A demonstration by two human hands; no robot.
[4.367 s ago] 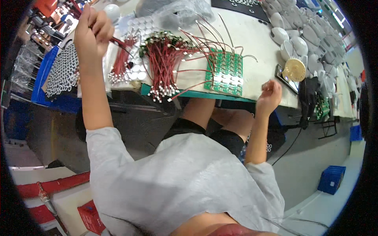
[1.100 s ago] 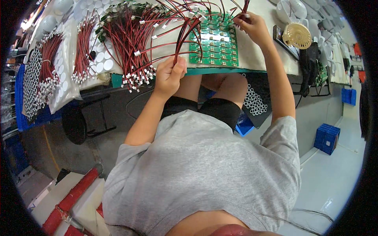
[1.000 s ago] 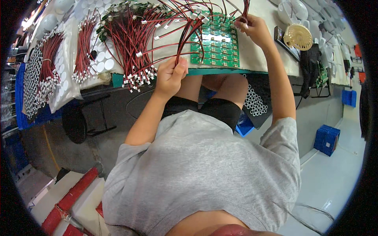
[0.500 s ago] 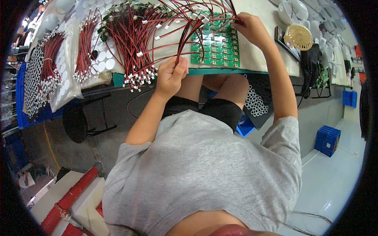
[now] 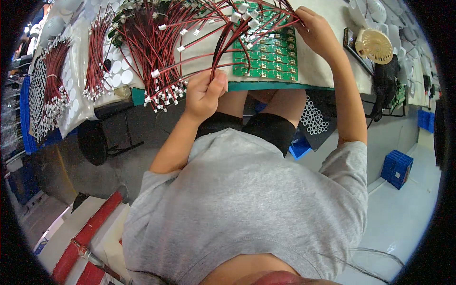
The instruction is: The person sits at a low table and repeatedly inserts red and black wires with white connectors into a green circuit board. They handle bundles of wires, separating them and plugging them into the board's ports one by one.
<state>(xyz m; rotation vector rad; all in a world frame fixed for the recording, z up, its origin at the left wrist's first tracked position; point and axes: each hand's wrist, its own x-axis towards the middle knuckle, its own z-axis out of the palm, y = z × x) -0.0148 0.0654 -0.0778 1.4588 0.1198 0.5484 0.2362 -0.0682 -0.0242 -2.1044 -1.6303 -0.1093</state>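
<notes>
My left hand (image 5: 204, 95) is closed around a bundle of red and black wires (image 5: 219, 54) at the table's near edge, thumb upward. White connectors (image 5: 247, 16) on the bundle's far end fan out over a green circuit board panel (image 5: 273, 66), which lies flat with rows of small parts. Beyond the panel's right edge my right hand (image 5: 317, 32) pinches red and black wires (image 5: 287, 7) between thumb and fingers. Some of those wires run back left across the panel. Their exact ends at the fingertips are hidden.
Left of the panel lies a large pile of red-black wires (image 5: 152, 52), its connectors hanging over the table edge. Further left are tied wire bundles (image 5: 56, 76) and white discs (image 5: 126, 77). A cream fan head (image 5: 374, 46) and a dark flat device (image 5: 357, 57) sit at the right.
The view has shifted slightly, carrying the table's things sideways. My hands are a little farther apart, the right one farther right. Both keep their hold on the wires.
</notes>
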